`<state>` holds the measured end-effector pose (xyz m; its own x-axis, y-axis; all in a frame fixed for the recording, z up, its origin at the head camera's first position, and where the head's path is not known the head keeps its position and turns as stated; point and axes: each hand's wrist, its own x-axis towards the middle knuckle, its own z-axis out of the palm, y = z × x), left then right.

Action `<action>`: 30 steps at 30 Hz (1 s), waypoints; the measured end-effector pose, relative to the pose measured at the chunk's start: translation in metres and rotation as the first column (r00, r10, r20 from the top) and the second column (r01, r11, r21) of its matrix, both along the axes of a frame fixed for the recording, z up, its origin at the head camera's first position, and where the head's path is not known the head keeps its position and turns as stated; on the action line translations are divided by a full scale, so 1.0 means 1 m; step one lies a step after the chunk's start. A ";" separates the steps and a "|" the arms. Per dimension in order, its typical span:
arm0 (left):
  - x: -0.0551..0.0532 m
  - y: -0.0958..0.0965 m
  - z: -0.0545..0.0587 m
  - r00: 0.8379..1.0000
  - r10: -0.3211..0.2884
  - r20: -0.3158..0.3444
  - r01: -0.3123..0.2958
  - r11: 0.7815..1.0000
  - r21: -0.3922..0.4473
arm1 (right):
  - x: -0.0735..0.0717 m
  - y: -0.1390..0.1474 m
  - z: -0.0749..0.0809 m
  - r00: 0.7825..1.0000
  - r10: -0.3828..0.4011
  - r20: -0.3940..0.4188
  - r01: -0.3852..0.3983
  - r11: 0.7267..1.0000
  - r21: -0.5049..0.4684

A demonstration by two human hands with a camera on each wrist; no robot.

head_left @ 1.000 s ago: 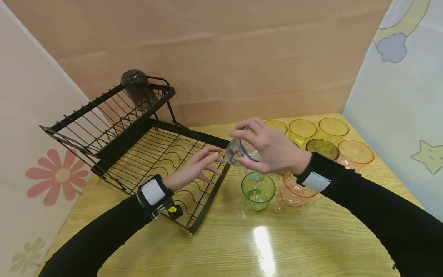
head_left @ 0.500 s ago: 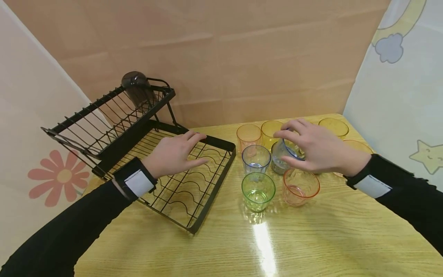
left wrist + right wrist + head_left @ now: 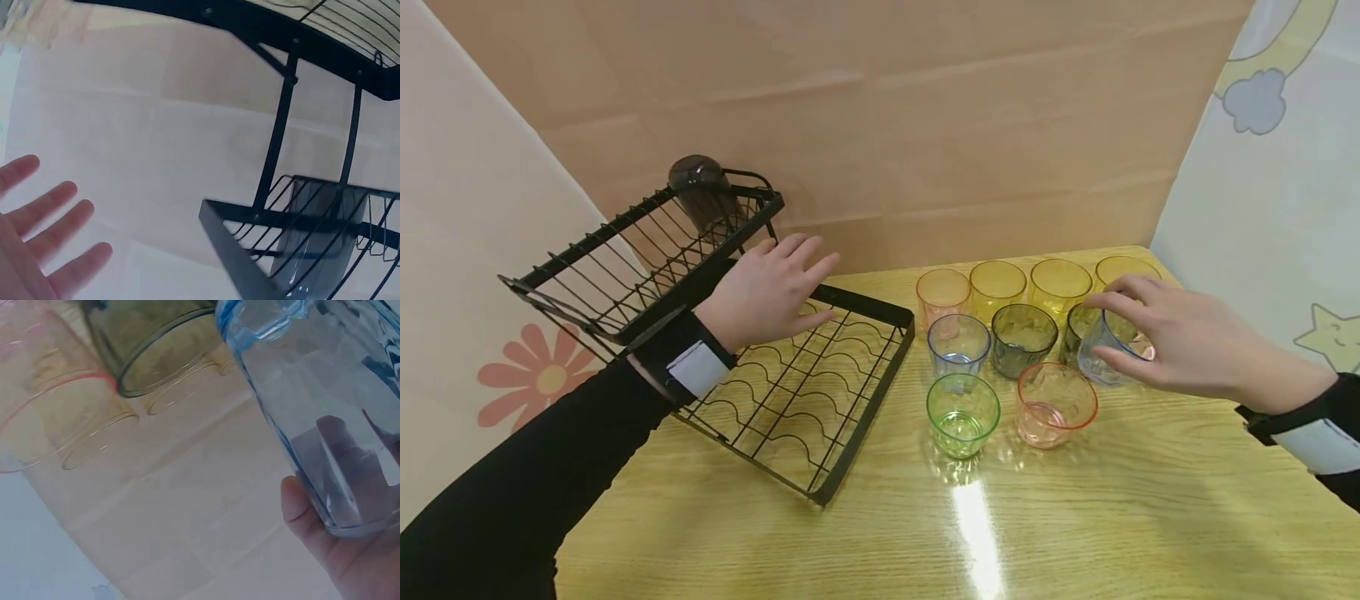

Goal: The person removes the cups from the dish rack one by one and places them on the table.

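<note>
My right hand [image 3: 1202, 342] holds a clear glass with a blue rim [image 3: 1102, 354] between thumb and fingers at the right of the cup group. The glass leans a little; whether its base touches the table cannot be told. Up close in the right wrist view, the fingers wrap the same faceted glass [image 3: 306, 406]. My left hand [image 3: 767, 292] hovers over the black dish rack [image 3: 857, 433] with fingers spread and nothing in them. In the left wrist view its fingers [image 3: 56, 215] are apart from the rack.
A dark glass [image 3: 700, 192] lies tipped in the rack's upper tier. Several tumblers stand upright on the table: yellow [image 3: 1060, 287], smoky grey [image 3: 1021, 342], blue-rimmed [image 3: 957, 346], green [image 3: 961, 417], red-rimmed [image 3: 1052, 408] and orange [image 3: 943, 296]. Fabric walls enclose the table.
My right hand has carried the blue-rimmed glass from beside the rack rightward, past the front tumblers. My left hand has drawn back leftward and farther over the rack.
</note>
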<state>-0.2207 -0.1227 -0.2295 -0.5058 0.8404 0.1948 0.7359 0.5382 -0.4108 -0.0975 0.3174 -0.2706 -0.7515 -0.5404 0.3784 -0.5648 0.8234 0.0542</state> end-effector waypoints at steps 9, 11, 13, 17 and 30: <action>-0.004 0.000 0.037 0.978 0.185 0.098 -0.197 0.973 0.121 | 0.009 0.025 -0.025 0.991 -0.105 0.081 0.101 0.994 0.051; -0.006 -0.002 0.044 0.971 0.219 0.099 -0.232 0.963 0.136 | 0.011 0.028 -0.033 0.991 -0.103 0.081 0.097 0.993 0.066; -0.008 -0.004 0.050 0.963 0.248 0.103 -0.262 0.953 0.155 | 0.013 0.029 -0.039 0.989 -0.115 0.090 0.108 0.991 0.075; -0.014 -0.009 0.060 0.940 0.310 0.140 -0.331 0.928 0.170 | 0.017 0.033 -0.052 0.985 -0.132 0.114 0.123 0.989 0.077; -0.032 -0.026 0.085 0.839 0.468 0.278 -0.520 0.840 0.155 | 0.024 0.036 -0.086 0.986 -0.113 0.119 0.107 0.993 0.054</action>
<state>-0.2523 -0.1490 -0.1444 -0.8926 0.4156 0.1746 0.4035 0.9093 -0.1015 -0.0739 0.3534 -0.3564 -0.8464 -0.4668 0.2562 -0.4755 0.8792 0.0309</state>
